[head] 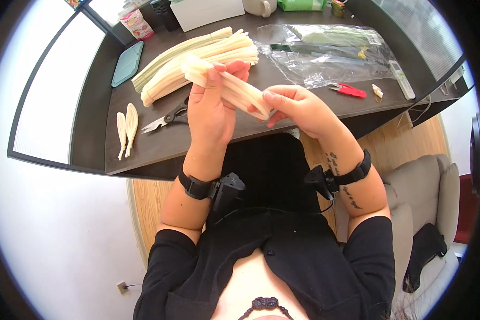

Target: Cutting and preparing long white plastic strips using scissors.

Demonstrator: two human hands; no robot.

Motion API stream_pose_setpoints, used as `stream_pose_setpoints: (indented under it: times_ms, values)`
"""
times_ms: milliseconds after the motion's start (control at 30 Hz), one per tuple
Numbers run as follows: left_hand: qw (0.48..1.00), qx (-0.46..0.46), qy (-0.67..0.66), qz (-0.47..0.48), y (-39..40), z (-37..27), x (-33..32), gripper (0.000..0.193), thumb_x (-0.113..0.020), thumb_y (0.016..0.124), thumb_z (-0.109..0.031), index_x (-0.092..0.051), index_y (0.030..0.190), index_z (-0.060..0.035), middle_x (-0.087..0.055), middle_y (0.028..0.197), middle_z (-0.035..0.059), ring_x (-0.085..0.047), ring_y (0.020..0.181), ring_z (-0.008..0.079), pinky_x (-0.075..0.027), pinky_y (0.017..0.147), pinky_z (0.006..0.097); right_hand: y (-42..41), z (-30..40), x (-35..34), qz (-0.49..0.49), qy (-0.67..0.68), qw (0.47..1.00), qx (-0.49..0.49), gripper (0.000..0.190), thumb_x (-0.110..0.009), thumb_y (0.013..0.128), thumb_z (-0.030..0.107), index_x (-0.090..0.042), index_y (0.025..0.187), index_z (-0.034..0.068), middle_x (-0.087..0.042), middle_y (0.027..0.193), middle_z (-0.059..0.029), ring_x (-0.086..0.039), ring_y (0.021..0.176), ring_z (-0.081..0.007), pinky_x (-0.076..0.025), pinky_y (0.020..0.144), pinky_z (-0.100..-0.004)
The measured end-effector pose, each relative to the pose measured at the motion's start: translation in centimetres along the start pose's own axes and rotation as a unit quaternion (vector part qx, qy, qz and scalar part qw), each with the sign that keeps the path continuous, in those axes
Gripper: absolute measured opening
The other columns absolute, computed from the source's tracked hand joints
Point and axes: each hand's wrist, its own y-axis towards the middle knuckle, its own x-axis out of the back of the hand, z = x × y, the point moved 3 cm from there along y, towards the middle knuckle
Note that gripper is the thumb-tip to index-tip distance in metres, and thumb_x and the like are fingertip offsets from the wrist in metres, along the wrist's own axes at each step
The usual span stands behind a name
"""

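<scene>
My left hand (216,100) grips one end of a bunch of pale cream strips (244,94), probably corn husk or a similar fibre, above the desk's front edge. The strips bend into a loop at their right end, where the thumb and fingers of my right hand (290,104) hold them. Behind my hands lie tied bundles of the same pale strips (200,52), with a greener bundle (180,50) at the back. Two small looped pieces (127,128) rest side by side at the desk's left. Black-handled scissors (166,121) lie between them and my left wrist.
On the dark desk (144,154) are red thread snips (349,90), a small pale roll (377,91), a white remote control (401,80) and a clear plastic bag (324,60) holding green stems. A teal tray (128,64) is at the left; a white box (208,12) stands behind.
</scene>
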Motion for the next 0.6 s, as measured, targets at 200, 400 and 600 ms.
stream_pose_setpoints:
  times_ms: [200, 400, 600]
  values:
    - [0.998, 0.052, -0.027, -0.014, -0.3, -0.7, 0.4, 0.018, -0.049, 0.1, -0.02, -0.057, 0.106, -0.0057, -0.061, 0.119, 0.0208, -0.059, 0.113, 0.0327, -0.046, 0.102, 0.0462, -0.5, -0.2, 0.1, 0.062, -0.029, 0.998, -0.008, 0.029, -0.059, 0.095, 0.028, -0.069, 0.095, 0.001, -0.068, 0.087, -0.0037, -0.061, 0.079, -0.0089, -0.05, 0.073, -0.0235]
    - [0.996, 0.072, -0.044, -0.042, -0.4, -0.7, 0.0, 0.018, -0.051, 0.099, -0.022, -0.056, 0.105, -0.0059, -0.063, 0.114, 0.0202, -0.062, 0.108, 0.0324, -0.05, 0.098, 0.0439, -0.6, -0.6, -0.1, -0.001, -0.066, 0.997, 0.035, 0.022, -0.063, 0.093, 0.019, -0.068, 0.092, -0.002, -0.068, 0.081, -0.0047, -0.062, 0.075, -0.0091, -0.051, 0.072, -0.0235]
    - [0.998, 0.056, 0.0, -0.03, -0.6, -0.6, 0.5, 0.034, -0.047, 0.1, -0.028, -0.047, 0.124, -0.0051, -0.058, 0.123, 0.0197, -0.058, 0.114, 0.032, -0.046, 0.102, 0.0478, -0.6, -0.4, -0.8, -0.064, -0.099, 0.991, 0.063, 0.025, -0.065, 0.092, 0.021, -0.068, 0.091, -0.003, -0.068, 0.078, -0.0049, -0.062, 0.073, -0.008, -0.051, 0.069, -0.0232]
